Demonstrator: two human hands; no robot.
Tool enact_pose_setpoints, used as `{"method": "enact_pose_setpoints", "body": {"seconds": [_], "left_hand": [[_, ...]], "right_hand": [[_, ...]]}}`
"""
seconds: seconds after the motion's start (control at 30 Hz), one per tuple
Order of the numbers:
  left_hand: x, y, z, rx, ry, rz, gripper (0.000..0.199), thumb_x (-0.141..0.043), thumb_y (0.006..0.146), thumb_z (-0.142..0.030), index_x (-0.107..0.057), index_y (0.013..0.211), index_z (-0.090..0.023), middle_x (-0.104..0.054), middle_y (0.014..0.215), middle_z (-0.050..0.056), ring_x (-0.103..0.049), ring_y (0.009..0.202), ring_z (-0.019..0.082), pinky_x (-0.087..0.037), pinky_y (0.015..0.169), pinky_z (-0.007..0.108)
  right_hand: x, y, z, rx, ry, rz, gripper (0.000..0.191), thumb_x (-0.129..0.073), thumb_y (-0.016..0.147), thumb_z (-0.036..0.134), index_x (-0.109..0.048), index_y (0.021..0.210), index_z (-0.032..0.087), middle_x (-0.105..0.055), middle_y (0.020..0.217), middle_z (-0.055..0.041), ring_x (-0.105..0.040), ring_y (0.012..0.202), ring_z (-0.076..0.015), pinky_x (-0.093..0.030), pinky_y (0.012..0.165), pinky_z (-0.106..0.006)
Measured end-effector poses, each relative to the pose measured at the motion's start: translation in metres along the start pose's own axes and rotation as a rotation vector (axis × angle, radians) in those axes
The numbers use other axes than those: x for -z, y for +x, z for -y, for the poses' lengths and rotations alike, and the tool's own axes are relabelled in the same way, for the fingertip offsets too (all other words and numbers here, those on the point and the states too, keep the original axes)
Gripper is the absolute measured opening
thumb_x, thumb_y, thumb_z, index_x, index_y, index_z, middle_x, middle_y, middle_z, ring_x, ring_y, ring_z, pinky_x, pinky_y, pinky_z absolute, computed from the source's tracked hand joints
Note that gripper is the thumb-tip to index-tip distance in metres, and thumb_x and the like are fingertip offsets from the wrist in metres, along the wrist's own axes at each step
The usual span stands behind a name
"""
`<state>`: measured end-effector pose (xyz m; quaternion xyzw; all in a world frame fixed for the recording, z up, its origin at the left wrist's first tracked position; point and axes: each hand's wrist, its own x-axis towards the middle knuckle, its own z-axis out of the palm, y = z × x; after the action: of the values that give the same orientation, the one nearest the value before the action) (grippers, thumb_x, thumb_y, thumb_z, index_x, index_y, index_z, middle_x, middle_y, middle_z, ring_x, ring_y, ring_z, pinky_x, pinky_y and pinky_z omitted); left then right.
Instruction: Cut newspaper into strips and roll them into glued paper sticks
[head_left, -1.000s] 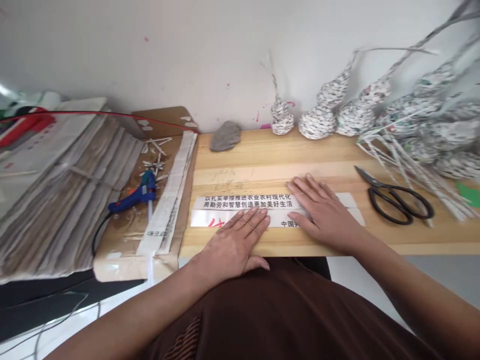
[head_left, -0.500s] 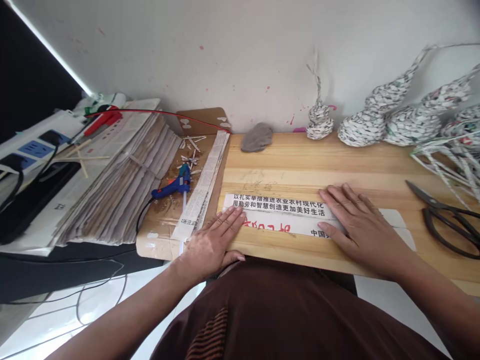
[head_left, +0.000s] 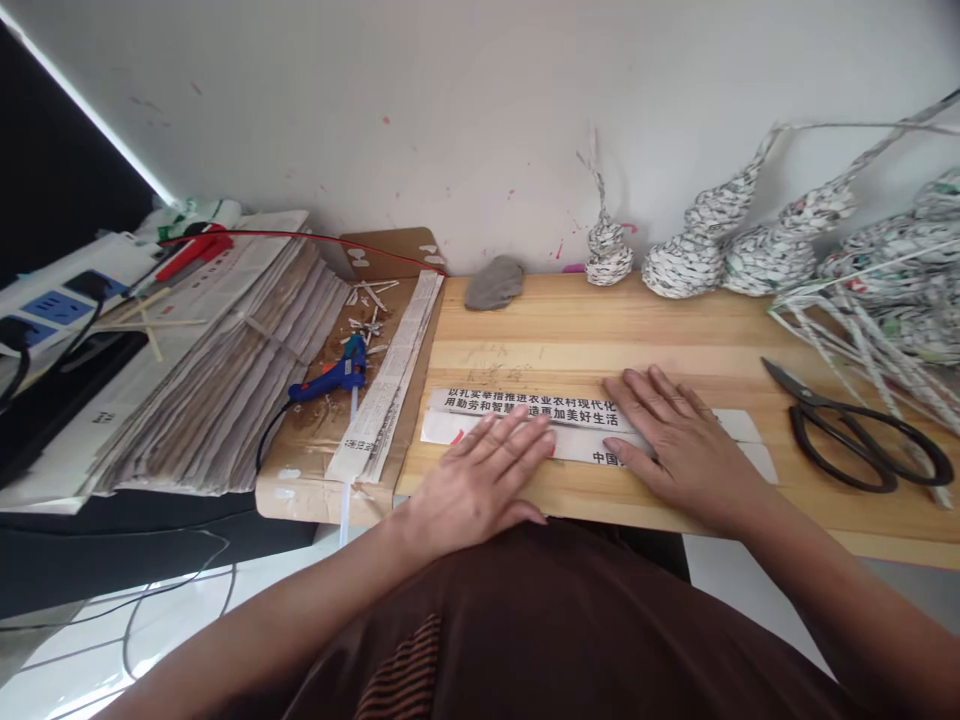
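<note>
A newspaper strip (head_left: 577,413) with printed characters lies lengthwise on the wooden table (head_left: 540,340), a crease running along it. My left hand (head_left: 480,470) rests flat across its left-middle part, fingers stretched out. Toward its right end, my right hand (head_left: 671,440) presses flat with the fingers spread. Both palms cover parts of the paper, and its white right end shows beyond my right hand. Black-handled scissors (head_left: 862,425) lie to the right of that hand, blades apart.
Left of the table, a blue glue gun (head_left: 330,380) and a stack of paper strips (head_left: 394,375) lie on cardboard (head_left: 300,490). Newspaper piles (head_left: 225,380) and a power strip (head_left: 64,305) stand farther left. Woven paper gourds (head_left: 682,262) and a grey cloth (head_left: 495,283) sit along the wall.
My left hand has slid right along the strip, uncovering its left end. My right hand stays on the paper. The whole view has shifted slightly.
</note>
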<state>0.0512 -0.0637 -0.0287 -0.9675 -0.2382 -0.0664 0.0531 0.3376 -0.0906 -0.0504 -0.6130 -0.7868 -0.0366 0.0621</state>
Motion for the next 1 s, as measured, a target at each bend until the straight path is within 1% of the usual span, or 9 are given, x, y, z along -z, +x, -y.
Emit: {"method": "enact_pose_setpoints", "body": {"seconds": [0.13, 0.23, 0.33, 0.53, 0.63, 0.7, 0.8, 0.9, 1.0], "left_hand": [[-0.013, 0.056, -0.017, -0.012, -0.156, 0.063, 0.089, -0.025, 0.086, -0.070, -0.013, 0.150, -0.009, -0.010, 0.158, 0.010, 0.004, 0.145, 0.025, -0.008, 0.118, 0.042], [-0.020, 0.071, -0.018, -0.050, -0.260, 0.127, 0.092, -0.023, 0.084, -0.074, -0.008, 0.151, -0.013, -0.010, 0.158, 0.008, 0.004, 0.146, 0.024, -0.004, 0.118, 0.043], [-0.017, 0.055, -0.005, 0.024, -0.274, 0.172, 0.088, -0.027, 0.085, -0.071, -0.008, 0.152, -0.016, -0.010, 0.159, 0.008, -0.001, 0.146, 0.023, -0.006, 0.118, 0.042], [-0.004, -0.014, 0.038, 0.301, -0.155, 0.187, 0.070, -0.034, 0.095, -0.046, -0.001, 0.152, -0.020, -0.009, 0.159, 0.007, -0.007, 0.146, 0.024, -0.015, 0.118, 0.045], [-0.005, -0.023, 0.044, 0.336, -0.114, 0.200, 0.071, -0.034, 0.095, -0.048, -0.005, 0.152, -0.018, -0.012, 0.159, 0.009, -0.011, 0.145, 0.025, -0.019, 0.117, 0.045], [-0.008, -0.013, 0.040, 0.388, -0.073, 0.182, 0.071, -0.032, 0.094, -0.051, -0.014, 0.151, -0.013, -0.019, 0.157, 0.013, -0.015, 0.144, 0.027, -0.023, 0.116, 0.046], [-0.015, 0.021, 0.024, 0.421, -0.033, 0.126, 0.064, -0.028, 0.096, -0.046, -0.025, 0.148, -0.008, -0.028, 0.154, 0.015, -0.018, 0.144, 0.029, -0.020, 0.116, 0.047], [-0.023, 0.056, 0.005, 0.273, -0.072, 0.087, 0.057, -0.025, 0.098, -0.040, -0.027, 0.148, -0.014, -0.024, 0.156, 0.007, -0.012, 0.145, 0.026, -0.015, 0.118, 0.044], [-0.028, 0.069, -0.005, 0.183, -0.108, 0.082, 0.055, -0.024, 0.098, -0.036, -0.028, 0.148, -0.014, -0.023, 0.156, 0.005, -0.011, 0.145, 0.024, -0.014, 0.118, 0.042]], "right_hand": [[-0.001, 0.000, -0.001, 0.022, -0.001, -0.003, 0.062, -0.036, 0.094, 0.050, -0.028, 0.149, 0.023, -0.029, 0.154, -0.0117, -0.015, 0.144, -0.0308, -0.021, 0.113, -0.052], [0.000, -0.001, -0.002, 0.025, 0.018, -0.002, 0.059, -0.036, 0.094, 0.048, -0.030, 0.148, 0.024, -0.029, 0.154, -0.0107, -0.015, 0.144, -0.0308, -0.022, 0.113, -0.052], [0.000, -0.001, -0.003, 0.020, 0.043, -0.005, 0.059, -0.039, 0.094, 0.050, -0.032, 0.147, 0.026, -0.028, 0.155, -0.0088, -0.014, 0.144, -0.0313, -0.021, 0.113, -0.053], [0.001, -0.001, -0.001, -0.005, 0.109, -0.011, 0.059, -0.042, 0.093, 0.050, -0.028, 0.147, 0.034, -0.022, 0.157, -0.0011, -0.015, 0.144, -0.0310, -0.021, 0.114, -0.053], [0.003, -0.002, -0.002, -0.014, 0.101, 0.003, 0.059, -0.042, 0.093, 0.050, -0.029, 0.147, 0.032, -0.021, 0.157, -0.0015, -0.014, 0.144, -0.0310, -0.020, 0.114, -0.053], [0.004, -0.002, -0.001, -0.021, 0.090, 0.018, 0.059, -0.040, 0.093, 0.050, -0.029, 0.148, 0.030, -0.022, 0.157, -0.0028, -0.013, 0.145, -0.0306, -0.019, 0.115, -0.052], [0.006, 0.001, 0.007, -0.059, 0.083, 0.037, 0.063, -0.040, 0.093, 0.048, -0.027, 0.149, 0.024, -0.025, 0.156, -0.0070, -0.010, 0.145, -0.0315, -0.018, 0.115, -0.053], [0.008, 0.007, 0.027, -0.090, 0.108, 0.029, 0.062, -0.038, 0.094, 0.039, -0.027, 0.149, 0.013, -0.024, 0.156, -0.0118, -0.008, 0.145, -0.0309, -0.017, 0.116, -0.051], [0.009, 0.013, 0.048, -0.008, 0.155, 0.046, 0.060, -0.033, 0.094, 0.028, -0.022, 0.149, 0.006, -0.018, 0.157, -0.0133, -0.009, 0.145, -0.0258, -0.016, 0.118, -0.044]]}}
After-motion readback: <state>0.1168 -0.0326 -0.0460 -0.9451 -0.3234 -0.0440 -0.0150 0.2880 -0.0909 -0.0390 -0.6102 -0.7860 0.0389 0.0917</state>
